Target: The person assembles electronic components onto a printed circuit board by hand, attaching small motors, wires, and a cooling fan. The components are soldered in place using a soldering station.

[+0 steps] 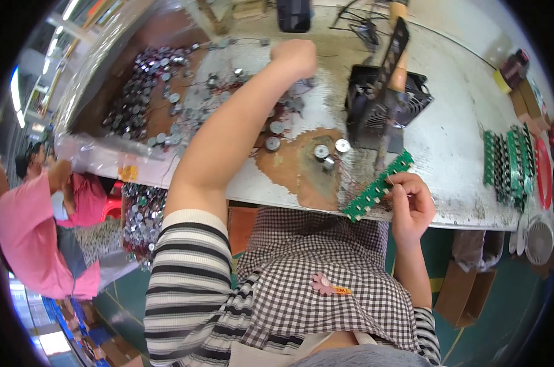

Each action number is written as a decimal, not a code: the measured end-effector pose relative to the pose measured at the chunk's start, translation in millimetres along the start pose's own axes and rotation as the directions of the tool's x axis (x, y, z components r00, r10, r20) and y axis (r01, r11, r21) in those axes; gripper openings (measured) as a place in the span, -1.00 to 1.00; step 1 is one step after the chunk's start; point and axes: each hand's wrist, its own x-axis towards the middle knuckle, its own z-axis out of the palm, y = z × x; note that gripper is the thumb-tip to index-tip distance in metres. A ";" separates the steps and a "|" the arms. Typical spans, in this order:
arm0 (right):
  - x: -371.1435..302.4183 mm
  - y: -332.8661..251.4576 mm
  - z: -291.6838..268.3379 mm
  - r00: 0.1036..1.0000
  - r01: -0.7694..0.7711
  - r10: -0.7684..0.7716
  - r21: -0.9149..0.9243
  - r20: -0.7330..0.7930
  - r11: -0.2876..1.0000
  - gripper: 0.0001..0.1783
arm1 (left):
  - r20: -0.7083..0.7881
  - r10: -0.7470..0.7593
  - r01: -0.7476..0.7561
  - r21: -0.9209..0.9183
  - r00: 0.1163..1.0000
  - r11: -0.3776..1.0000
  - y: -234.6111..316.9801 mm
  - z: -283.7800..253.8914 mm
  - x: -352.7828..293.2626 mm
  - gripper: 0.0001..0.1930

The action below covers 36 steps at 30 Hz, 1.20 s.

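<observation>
My right hand (pixel 413 208) pinches a long green circuit board strip (pixel 376 191) by its edge, thumb against the fingers. The strip slants over the front edge of the table and has small pale parts along it. My left arm reaches far across the table, and my left hand (pixel 295 60) is curled closed near the back; whatever it holds is hidden. Under and beside that arm lie small round metal motors (pixel 273 144), some with thin wires. A few more motors (pixel 321 151) sit on a brown worn patch between my hands.
A black fan (pixel 415 98) stands beyond the strip, with a dark bracket (pixel 394 58) before it. A plastic-lined bin (pixel 84 116) heaped with motors is at left. Stacked green boards (pixel 512 165) stand at right, near a small white fan (pixel 539 235). A person in pink (pixel 32 232) is at left.
</observation>
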 end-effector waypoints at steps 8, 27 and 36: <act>-5.2 8.4 -6.1 0.996 0.083 -0.084 -0.041 -0.009 0.996 -0.93 | -0.494 0.165 -0.289 -0.185 0.854 0.939 -39.9 -7.3 -42.1 -0.79; -4.8 4.5 -6.5 0.992 0.123 -0.120 -0.196 0.030 0.973 -0.92 | -0.470 -0.201 -0.404 -0.866 0.860 0.295 -9.5 -1.0 -162.2 -0.85; 8.4 3.6 -1.9 0.990 0.129 -0.119 -0.128 0.079 0.983 -0.90 | -0.025 -0.164 -0.005 -0.993 0.986 0.122 26.1 37.0 -229.9 -0.89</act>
